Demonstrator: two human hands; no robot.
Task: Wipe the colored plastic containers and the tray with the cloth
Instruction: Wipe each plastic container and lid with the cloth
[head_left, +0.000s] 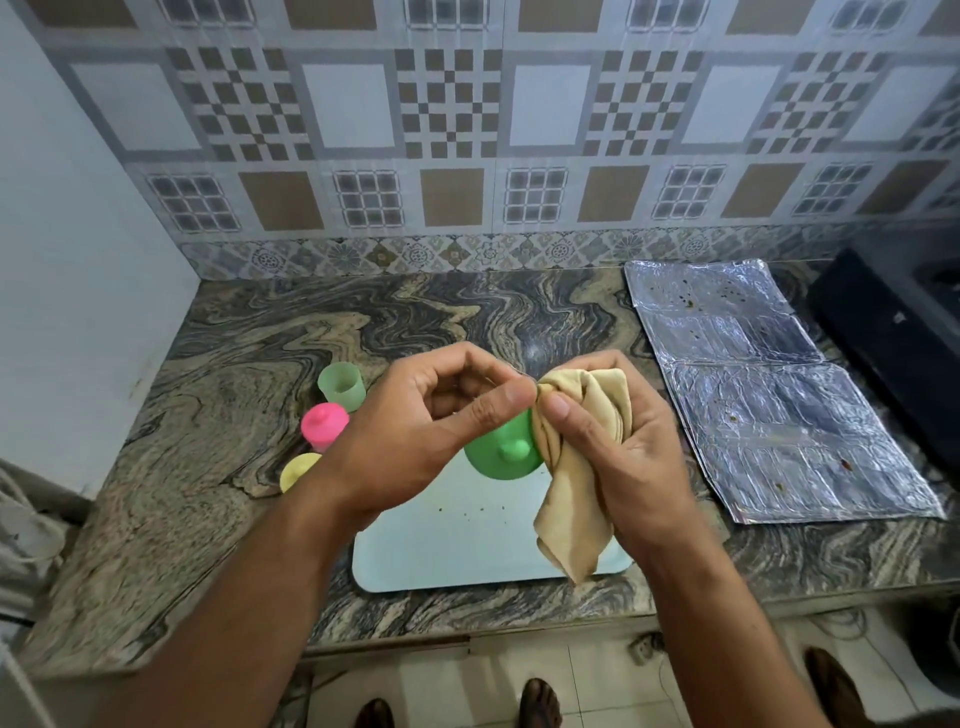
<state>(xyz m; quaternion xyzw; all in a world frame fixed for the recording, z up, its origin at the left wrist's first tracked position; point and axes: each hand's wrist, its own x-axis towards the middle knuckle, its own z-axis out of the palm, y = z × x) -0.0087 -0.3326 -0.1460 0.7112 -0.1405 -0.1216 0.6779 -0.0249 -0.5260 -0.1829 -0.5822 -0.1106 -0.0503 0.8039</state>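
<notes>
My left hand (431, 426) grips a green lid (498, 457) with a small knob, held above the white tray (467, 545). In my right hand (623, 452) a beige cloth (569, 519) is bunched and pressed against the lid's right edge, its tail hanging down over the tray. An open green container (340, 387) stands on the counter to the left. A pink container (324, 423) with its lid on stands just in front of it. Part of a yellow container (297, 470) shows behind my left wrist. Small dark crumbs dot the tray.
A crinkled foil sheet (769, 395) with stains lies on the marble counter (218, 415) to the right. A black stove (904, 332) sits at the far right. A tiled wall runs behind, a plain wall on the left. The counter's front edge is near me.
</notes>
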